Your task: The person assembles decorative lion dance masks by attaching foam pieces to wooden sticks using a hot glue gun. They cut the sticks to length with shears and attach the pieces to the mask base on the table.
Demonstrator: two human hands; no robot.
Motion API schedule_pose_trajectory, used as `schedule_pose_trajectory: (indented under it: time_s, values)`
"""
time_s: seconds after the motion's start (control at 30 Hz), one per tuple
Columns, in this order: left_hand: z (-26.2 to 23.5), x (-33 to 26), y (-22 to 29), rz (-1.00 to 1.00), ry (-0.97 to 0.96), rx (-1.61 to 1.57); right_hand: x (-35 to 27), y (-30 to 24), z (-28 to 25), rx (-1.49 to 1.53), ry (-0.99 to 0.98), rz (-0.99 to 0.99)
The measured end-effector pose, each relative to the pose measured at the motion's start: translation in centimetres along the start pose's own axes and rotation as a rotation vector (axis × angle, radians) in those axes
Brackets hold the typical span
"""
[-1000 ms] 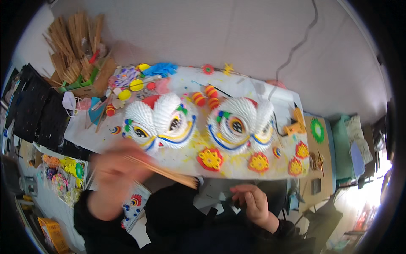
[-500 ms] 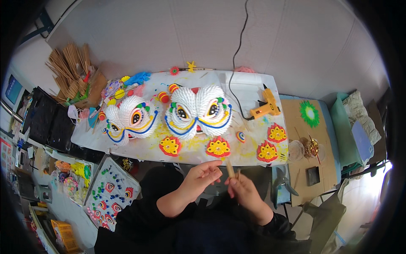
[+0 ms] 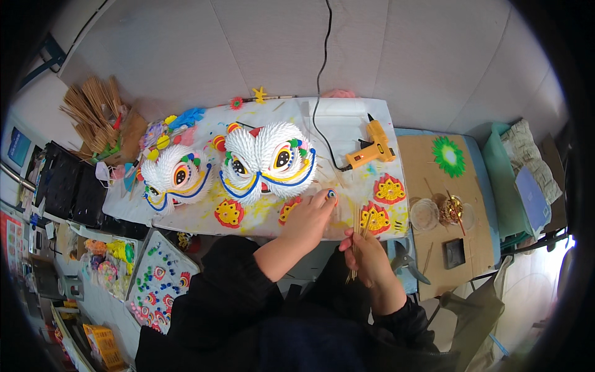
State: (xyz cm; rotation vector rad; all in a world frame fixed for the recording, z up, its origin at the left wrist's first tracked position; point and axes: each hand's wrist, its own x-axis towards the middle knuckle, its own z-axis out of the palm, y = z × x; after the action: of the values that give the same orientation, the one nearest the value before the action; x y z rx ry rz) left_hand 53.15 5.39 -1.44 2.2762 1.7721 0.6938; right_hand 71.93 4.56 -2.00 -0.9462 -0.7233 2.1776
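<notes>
My right hand (image 3: pixel 367 253) is closed around several thin bamboo sticks (image 3: pixel 356 217), which stand up above its fingers and poke out below. My left hand (image 3: pixel 308 218) reaches over the table, fingertips closed at a small ringed, teardrop-like ornament (image 3: pixel 331 196) in blue, yellow and red; its left part is hidden by the fingers. Under that hand a red-and-yellow flame-shaped piece (image 3: pixel 285 214) is partly covered. Two more flame-shaped pieces (image 3: pixel 389 188) lie to the right and another (image 3: pixel 229 212) to the left. Beyond them rest two white lion-head masks (image 3: pixel 268 162) with scaly white surfaces.
A yellow glue gun (image 3: pixel 370 150) with a black cord lies at the table's back right. Bundled sticks (image 3: pixel 93 108) fill a box at the far left. A tray of small ornaments (image 3: pixel 158 279) stands lower left. On the right, a cardboard-topped surface (image 3: pixel 421 167) carries clear dishes and a green ornament.
My left hand has moved forward from beside the sticks to the small ringed ornament. My right hand still grips the sticks, now spread more apart. The whole view has shifted slightly.
</notes>
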Motion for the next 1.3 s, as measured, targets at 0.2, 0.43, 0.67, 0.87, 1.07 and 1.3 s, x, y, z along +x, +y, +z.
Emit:
schedule_pose_trajectory:
  time_s: [0.2, 0.43, 0.67, 0.87, 1.07, 1.3]
  values:
    - [3.2, 5.5, -0.4, 0.030, -0.166, 0.134, -1.8, 0.0, -0.8, 0.003, -0.015, -0.030]
    - [-0.8, 4.4, -1.4, -0.117, 0.249, -0.527, 1.3, -1.3, -0.2, -0.240, 0.022, 0.070]
    - [-4.6, -4.0, -3.2, -0.401, 0.024, -0.858, 6.5, -1.7, 2.6, 0.017, -0.015, 0.057]
    - [-1.5, -4.4, -3.4, -0.485, -0.210, -1.003, 6.8, -0.1, 5.2, 0.209, -0.130, -0.043]
    - [-0.8, -3.5, -3.5, -0.449, -0.185, -1.129, 6.0, 0.7, 6.2, 0.038, -0.109, -0.074]
    - [-0.5, -2.7, -3.1, -0.582, -0.329, -1.351, 5.8, 0.8, 5.7, 0.067, -0.114, -0.095]
